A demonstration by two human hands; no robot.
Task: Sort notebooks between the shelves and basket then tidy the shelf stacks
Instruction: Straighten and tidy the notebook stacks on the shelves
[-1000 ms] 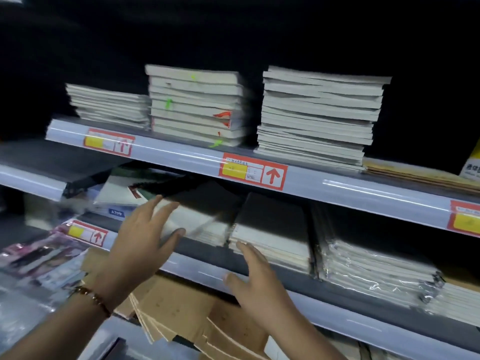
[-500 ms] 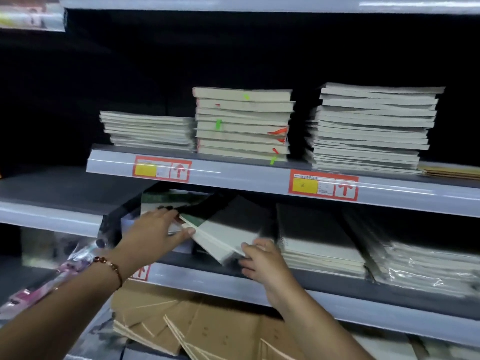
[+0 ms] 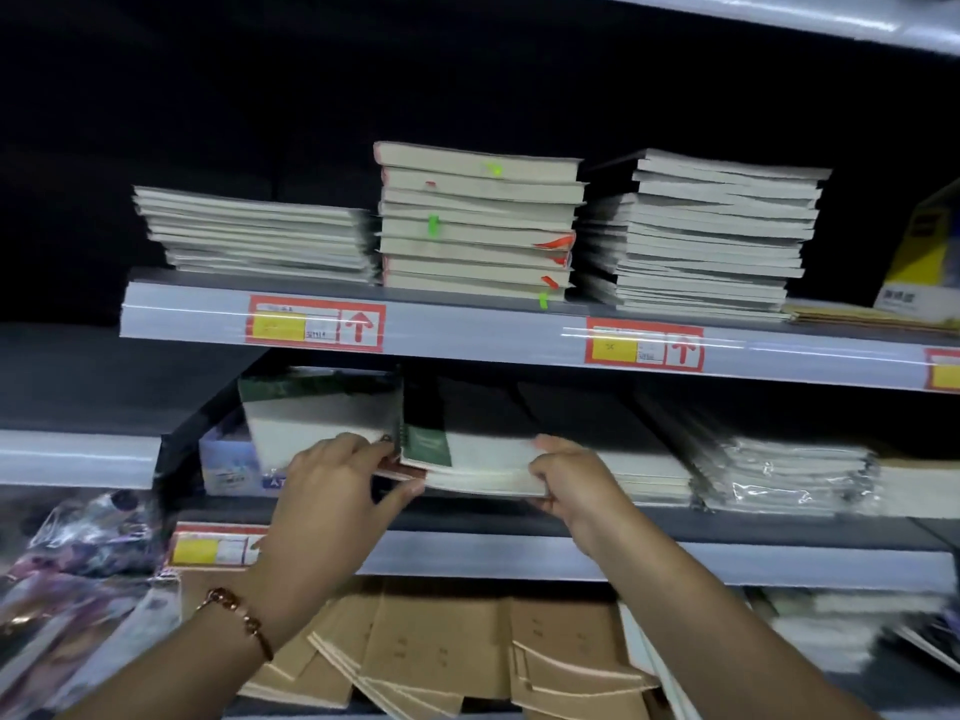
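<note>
On the middle shelf lies a stack of spiral notebooks with green and white covers. My left hand grips its left end, thumb underneath. The right end is held by my right hand, fingers on top. Just left of it another green and white notebook pile leans tilted. Three tall stacks of pale notebooks stand on the upper shelf: a low left stack, a middle stack with coloured tabs, and a right stack. No basket is in view.
Plastic-wrapped notebooks lie right of my hands on the middle shelf. Brown kraft notebooks fan out on the bottom shelf. Glossy wrapped items sit at lower left. A yellow box stands at the upper shelf's right end.
Both hands have closed on the green and white stack and swung it from a skewed angle to lie square with the shelf front. The camera has moved closer.
</note>
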